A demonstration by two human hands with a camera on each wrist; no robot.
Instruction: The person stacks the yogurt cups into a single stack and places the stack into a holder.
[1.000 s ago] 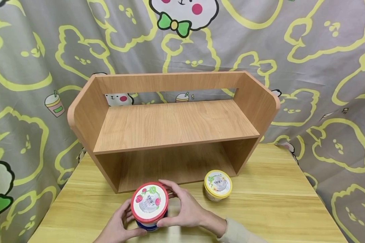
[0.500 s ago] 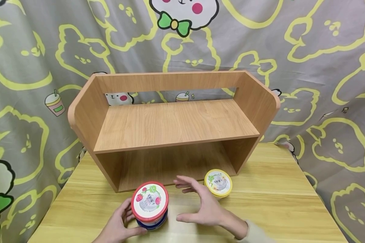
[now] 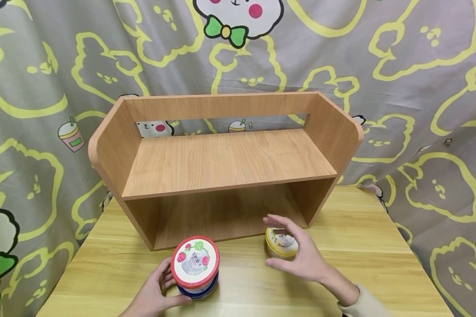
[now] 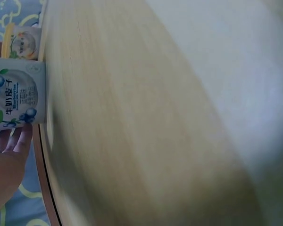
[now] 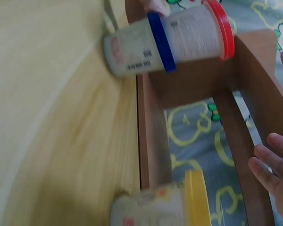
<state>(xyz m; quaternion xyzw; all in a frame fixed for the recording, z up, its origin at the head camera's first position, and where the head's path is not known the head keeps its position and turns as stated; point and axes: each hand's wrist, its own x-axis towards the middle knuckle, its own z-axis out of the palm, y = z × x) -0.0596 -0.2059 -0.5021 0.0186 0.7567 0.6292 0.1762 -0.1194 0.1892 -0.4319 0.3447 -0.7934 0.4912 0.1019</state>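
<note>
A tub with a red-rimmed strawberry lid stands on top of a blue-lidded tub near the front of the table. My left hand grips the stack from the left, thumb in front and fingers behind. In the left wrist view, its fingers touch the lower tub, which bears blueberry pictures. A smaller yellow-lidded tub sits to the right, before the shelf. Thumb and fingers spread wide, my right hand hovers at its right side and partly covers its lid. In the right wrist view that hand holds nothing.
Behind the tubs a two-level wooden shelf stands on the wooden table, its lower compartment facing the hands. A grey curtain with yellow cartoon outlines hangs around the back and sides.
My right hand has let go of the stacked tubs and moved right to the yellow-lidded tub, spread open. The left hand and the stack have stayed put.
</note>
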